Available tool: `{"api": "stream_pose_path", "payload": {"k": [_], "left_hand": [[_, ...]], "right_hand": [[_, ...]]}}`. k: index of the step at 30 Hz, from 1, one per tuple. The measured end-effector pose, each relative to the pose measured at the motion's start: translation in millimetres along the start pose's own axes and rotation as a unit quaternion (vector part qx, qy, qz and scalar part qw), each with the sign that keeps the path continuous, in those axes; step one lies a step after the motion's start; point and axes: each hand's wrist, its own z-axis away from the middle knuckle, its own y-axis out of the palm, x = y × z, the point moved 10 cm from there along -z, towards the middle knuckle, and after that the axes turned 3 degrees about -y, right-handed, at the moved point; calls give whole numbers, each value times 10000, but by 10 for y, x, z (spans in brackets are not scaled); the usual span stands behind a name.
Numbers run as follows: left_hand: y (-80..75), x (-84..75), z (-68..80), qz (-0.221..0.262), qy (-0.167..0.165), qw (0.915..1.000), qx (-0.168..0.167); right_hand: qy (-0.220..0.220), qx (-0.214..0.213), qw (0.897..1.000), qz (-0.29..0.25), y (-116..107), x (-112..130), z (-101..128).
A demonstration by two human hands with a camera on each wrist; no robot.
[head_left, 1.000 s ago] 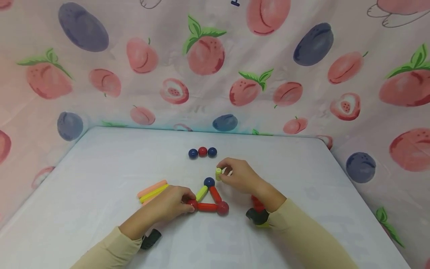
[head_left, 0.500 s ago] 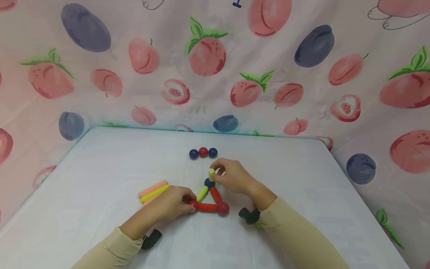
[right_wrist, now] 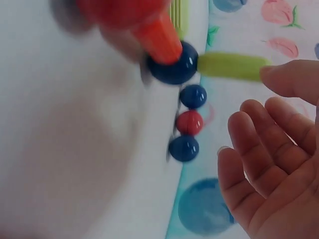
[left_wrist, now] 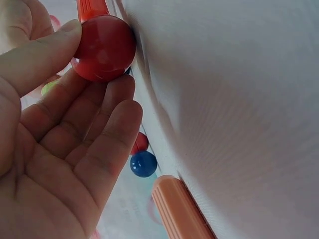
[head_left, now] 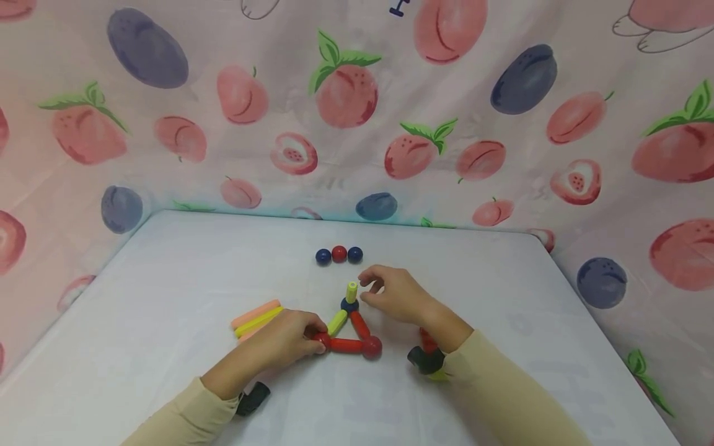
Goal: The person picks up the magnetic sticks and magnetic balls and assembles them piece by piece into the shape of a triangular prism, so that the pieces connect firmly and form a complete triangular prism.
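A flat triangle of magnetic rods and balls lies on the white table (head_left: 167, 266). It has a red rod (head_left: 346, 345) along the bottom, a red rod and a green rod (head_left: 337, 322) as sides, and a blue ball (head_left: 349, 305) at the top. A short yellow-green rod (head_left: 351, 290) stands upright on that blue ball. My left hand (head_left: 315, 332) pinches the red ball (left_wrist: 103, 48) at the triangle's left corner. My right hand (head_left: 367, 287) hovers just right of the upright rod with relaxed fingers (right_wrist: 259, 144), holding nothing.
Three balls in a row, blue, red, blue (head_left: 338, 254), lie behind the triangle. Peach and yellow rods (head_left: 256, 314) lie left of my left hand. A red rod (head_left: 426, 339) shows by my right wrist. Fruit-print cloth (head_left: 346, 93) walls the table on three sides.
My right hand brought the yellow-green rod left onto the blue ball, stood it upright and let it go. My left hand stayed on the red corner ball.
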Motion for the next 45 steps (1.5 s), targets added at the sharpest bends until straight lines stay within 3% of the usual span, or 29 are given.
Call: {"api": "stream_pose_path", "payload": {"k": [16,22,31,38,45], "left_hand": [[5,-13,12,6,-1,10000,-3],[-2,-13,12,-2,-66,10000,5],[6,-4,13,-8,-157,9999,31],[8,-3,10,-10,-151,9999,52],[11,9,10,11,-147,9999,51]], "right_hand": [[788,192,9967,51,-346,-751,575],[869,252,9959,48,-387,-954,720],[983,339,9942,262,-352,-1102,796],[806,263,9960,279,-345,-1093,778],[936,389,9936,502,-269,-1092,725]]}}
